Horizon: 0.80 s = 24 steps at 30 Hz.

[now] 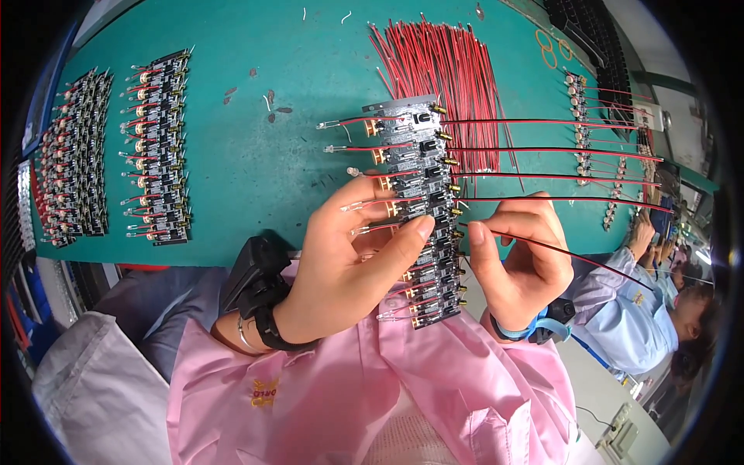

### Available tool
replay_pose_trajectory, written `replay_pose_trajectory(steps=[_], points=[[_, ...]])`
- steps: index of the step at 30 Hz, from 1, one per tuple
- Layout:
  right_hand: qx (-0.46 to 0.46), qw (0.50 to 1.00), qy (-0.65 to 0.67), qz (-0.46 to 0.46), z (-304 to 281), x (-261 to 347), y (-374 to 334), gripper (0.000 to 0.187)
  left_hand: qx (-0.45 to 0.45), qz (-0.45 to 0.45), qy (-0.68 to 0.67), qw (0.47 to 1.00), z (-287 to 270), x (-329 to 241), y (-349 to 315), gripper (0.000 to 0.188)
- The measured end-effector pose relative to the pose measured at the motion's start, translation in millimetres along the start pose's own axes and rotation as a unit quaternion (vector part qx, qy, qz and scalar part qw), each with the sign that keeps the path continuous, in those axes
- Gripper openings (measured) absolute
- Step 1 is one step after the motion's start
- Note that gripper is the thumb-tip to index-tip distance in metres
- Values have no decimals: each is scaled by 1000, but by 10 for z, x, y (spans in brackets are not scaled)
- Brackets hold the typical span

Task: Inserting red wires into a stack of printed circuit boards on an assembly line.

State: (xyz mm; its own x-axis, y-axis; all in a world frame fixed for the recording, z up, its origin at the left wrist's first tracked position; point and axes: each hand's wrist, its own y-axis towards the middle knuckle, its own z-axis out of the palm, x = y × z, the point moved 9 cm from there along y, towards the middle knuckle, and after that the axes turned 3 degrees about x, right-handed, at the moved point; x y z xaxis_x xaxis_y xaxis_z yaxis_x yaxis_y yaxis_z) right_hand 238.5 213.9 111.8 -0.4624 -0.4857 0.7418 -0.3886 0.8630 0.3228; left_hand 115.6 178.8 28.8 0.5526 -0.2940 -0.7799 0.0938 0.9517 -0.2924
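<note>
My left hand (353, 260) grips a long strip of joined circuit boards (411, 174), thumb on top and fingers behind its left side. Small clear LEDs on short red-and-black leads stick out along that side. Several long red-and-black wires (558, 149) run rightward from the strip's upper boards. Between thumb and forefinger, my right hand (519, 260) pinches another red-and-black wire (577, 252), its end close to the strip's right edge. Whether that end touches the board I cannot tell.
A thick pile of red-and-black wires (442, 66) lies on the green mat (256, 155) beyond the strip. More board strips (159, 147) lie at the left, and wired strips (577, 116) at the right. Rubber bands (547, 50) lie at the far right. Another person (635, 310) sits at the right.
</note>
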Motion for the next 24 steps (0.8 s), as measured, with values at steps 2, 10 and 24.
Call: replay_pose_trajectory(steps=[2,10,24], points=[[0,1000,6,-6,0,0,1,18,2,4,-3,1000,1,0,-1,23],[4,1000,16,-18,7,-34,20,16,5,-6,6,1000,0,8,16,24],[19,998,48,-33,69,-17,22,16,-29,-31,4,999,-71,34,-37,24]])
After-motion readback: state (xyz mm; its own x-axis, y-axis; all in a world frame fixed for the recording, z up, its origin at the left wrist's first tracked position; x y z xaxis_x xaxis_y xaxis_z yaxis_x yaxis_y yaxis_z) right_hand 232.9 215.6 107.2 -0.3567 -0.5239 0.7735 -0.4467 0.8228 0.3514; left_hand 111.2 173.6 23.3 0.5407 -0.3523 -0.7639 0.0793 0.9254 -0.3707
